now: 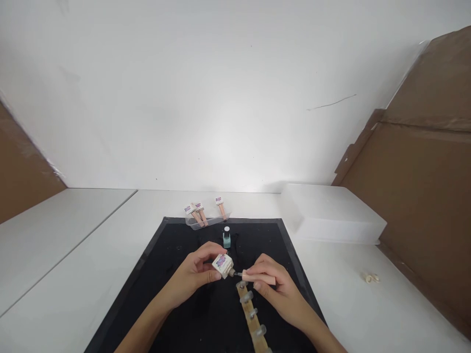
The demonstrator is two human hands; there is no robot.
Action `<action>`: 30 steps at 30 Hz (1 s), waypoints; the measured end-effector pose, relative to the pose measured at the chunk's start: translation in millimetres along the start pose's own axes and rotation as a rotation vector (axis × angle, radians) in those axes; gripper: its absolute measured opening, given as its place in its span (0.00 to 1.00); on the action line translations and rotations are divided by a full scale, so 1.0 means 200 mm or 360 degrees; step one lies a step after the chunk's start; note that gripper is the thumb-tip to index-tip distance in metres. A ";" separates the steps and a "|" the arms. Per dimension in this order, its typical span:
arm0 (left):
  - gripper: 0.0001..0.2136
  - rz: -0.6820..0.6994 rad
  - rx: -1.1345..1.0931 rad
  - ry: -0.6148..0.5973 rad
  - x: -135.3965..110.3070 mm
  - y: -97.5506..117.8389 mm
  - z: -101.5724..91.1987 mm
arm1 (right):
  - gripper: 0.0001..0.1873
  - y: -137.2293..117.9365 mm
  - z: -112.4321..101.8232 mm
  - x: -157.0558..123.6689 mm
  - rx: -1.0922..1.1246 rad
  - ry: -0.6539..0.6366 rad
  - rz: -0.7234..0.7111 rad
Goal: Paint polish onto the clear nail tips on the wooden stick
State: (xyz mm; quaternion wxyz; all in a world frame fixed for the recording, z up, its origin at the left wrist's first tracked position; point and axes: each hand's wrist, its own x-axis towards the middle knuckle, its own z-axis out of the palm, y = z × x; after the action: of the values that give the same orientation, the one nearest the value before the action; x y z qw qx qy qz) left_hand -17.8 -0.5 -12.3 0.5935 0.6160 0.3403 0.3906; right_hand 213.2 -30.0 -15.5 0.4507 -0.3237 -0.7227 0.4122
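Note:
My left hand [205, 266] grips a small square white nail polish bottle [222, 264] with a purple flower label, tilted so its neck points right. In my right hand [270, 279] is the pink brush cap [262, 279], its brush stem at the bottle's neck. Whether the brush tip is inside the neck I cannot tell. Below the hands lies a wooden strip [251, 318] carrying several clear nail tips [247, 296]. A teal nail polish bottle [226, 238] with a black and white cap stands just beyond my left hand.
A clear plastic tray [213, 222] at the back holds several pink-capped bottles [198, 212]. A black mat [176, 260] lies on the white table [73, 264]. At the right are a white box [336, 215], small cream-coloured rings [369, 278] and a brown cardboard wall [423, 196].

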 end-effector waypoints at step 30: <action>0.09 -0.0099 0.1024 0.0315 0.03 -0.13 -0.01 | 0.22 0.04 0.00 0.03 0.0691 0.0464 0.0729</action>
State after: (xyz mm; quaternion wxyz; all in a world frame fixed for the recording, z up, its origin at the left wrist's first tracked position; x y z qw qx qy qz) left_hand -15.7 7.0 -37.6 0.3444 0.7202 0.5207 0.3027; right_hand 212.3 -21.6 -20.2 0.5034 -0.4294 -0.4547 0.5961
